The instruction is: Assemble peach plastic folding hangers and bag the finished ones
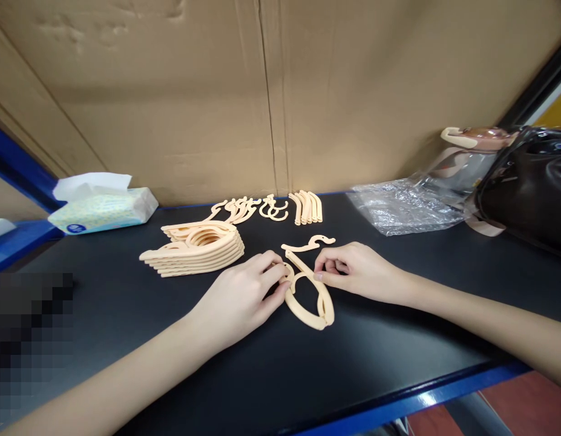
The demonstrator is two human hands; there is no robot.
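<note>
We're pinching the cream hanger point(324, 297) in our left hand point(248, 284), right hand point(364, 272) curling alongside (can't tell if gripping); keeping it flat probably helps.

A tissue pack point(114, 210) sits at the frame's left, brown cardboard point(180, 103) spans the top, and clear crumpled plastic point(400, 207) lies beside a glossy dark bag point(532, 188) at right.

There is one near hanger point(325, 303), one hooked piece point(306, 247) beside it, one hanger stack point(207, 260), one tissue pack point(108, 209) (far left).
</note>
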